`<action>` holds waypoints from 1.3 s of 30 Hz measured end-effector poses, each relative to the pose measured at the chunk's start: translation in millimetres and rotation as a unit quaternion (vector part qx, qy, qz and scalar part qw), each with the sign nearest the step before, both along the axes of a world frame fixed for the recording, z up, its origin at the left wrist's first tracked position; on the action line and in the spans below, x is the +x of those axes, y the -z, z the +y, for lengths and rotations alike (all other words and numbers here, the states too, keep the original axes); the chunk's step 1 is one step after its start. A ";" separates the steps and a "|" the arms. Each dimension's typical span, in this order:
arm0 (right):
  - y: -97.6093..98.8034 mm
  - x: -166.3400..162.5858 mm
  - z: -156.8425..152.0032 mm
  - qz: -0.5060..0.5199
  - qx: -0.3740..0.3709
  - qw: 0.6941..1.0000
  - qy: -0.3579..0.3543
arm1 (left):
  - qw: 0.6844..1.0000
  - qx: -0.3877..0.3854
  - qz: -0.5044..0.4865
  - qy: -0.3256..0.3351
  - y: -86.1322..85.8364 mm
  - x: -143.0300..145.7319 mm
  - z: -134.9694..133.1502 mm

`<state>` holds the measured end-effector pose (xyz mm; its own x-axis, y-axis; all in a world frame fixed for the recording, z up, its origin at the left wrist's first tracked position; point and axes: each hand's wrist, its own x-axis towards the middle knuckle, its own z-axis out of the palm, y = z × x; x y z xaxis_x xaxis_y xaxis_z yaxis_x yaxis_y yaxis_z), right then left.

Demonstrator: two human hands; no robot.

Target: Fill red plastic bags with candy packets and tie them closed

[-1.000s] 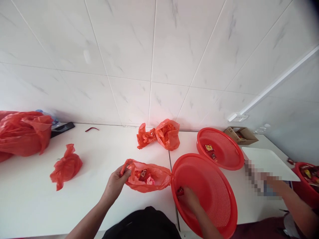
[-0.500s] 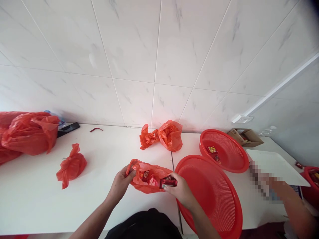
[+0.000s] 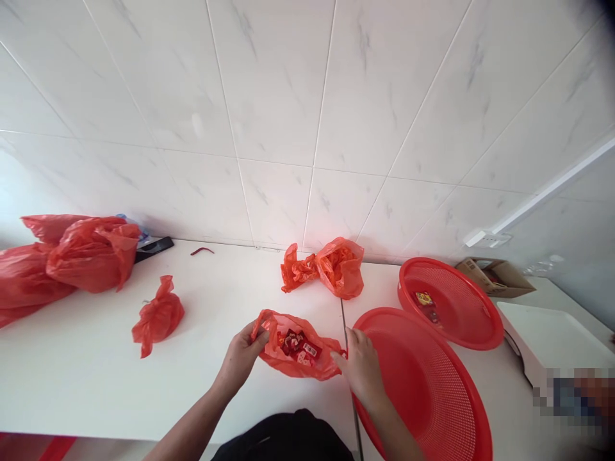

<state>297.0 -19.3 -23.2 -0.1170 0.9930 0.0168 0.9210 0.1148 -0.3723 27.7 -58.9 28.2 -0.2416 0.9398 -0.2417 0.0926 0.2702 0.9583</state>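
Observation:
A small red plastic bag [image 3: 288,362] lies open on the white table, with several red wrapped sweets [image 3: 298,344] inside it. My left hand [image 3: 241,356] pinches the bag's left rim. My right hand [image 3: 361,369] is closed on the bag's right rim, at the edge of a large red mesh basket [image 3: 423,390]. Both hands hold the bag's mouth apart.
A second red basket [image 3: 456,307] with two sweets stands behind the first. A tied red bag [image 3: 158,315], crumpled red bags [image 3: 331,269] by the wall and big red bags [image 3: 72,253] at left lie on the table. A white tray [image 3: 557,333] and cardboard box [image 3: 494,275] stand right.
My right hand took a sweet from the large basket, carried it left and dropped it into the bag. It now grips the bag's right rim. The camera view swung left.

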 end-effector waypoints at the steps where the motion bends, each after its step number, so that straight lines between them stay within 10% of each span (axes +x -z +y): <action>1: 1.5 0.0 -1.5 -0.023 -0.011 1.000 -0.008 | 1.000 0.001 -0.001 0.001 1.5 -0.5 0.5; 5: -8.4 -1.5 2.2 -0.045 -0.049 0.997 -0.026 | 1.000 -0.004 0.027 0.002 3.6 -5.6 4.9; 9: -51.8 -1.9 16.7 0.185 -0.115 0.976 0.010 | 0.998 0.008 0.065 -0.024 -10.4 -15.5 14.1; 14: -95.7 -7.3 26.0 0.532 -0.227 0.812 -0.083 | 0.995 0.049 0.061 -0.060 -32.6 -23.6 20.8; 27: -94.8 -24.5 24.8 0.429 -0.085 0.899 -0.034 | 0.996 0.000 0.085 0.006 -25.5 -19.1 4.1; 35: -70.9 -43.4 12.9 0.668 -0.169 0.724 0.035 | 0.944 0.115 0.268 0.152 -59.9 -1.4 2.1; 39: -71.3 -50.0 -0.2 0.622 -0.199 0.757 0.022 | 0.943 0.137 0.217 0.214 -75.1 16.6 -0.2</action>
<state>247.0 -19.4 48.1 -0.2231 0.9507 -0.2152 -0.1720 -0.2558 -0.9513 44.3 -59.1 103.2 0.1535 0.9864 0.0583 0.5361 -0.1328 0.8336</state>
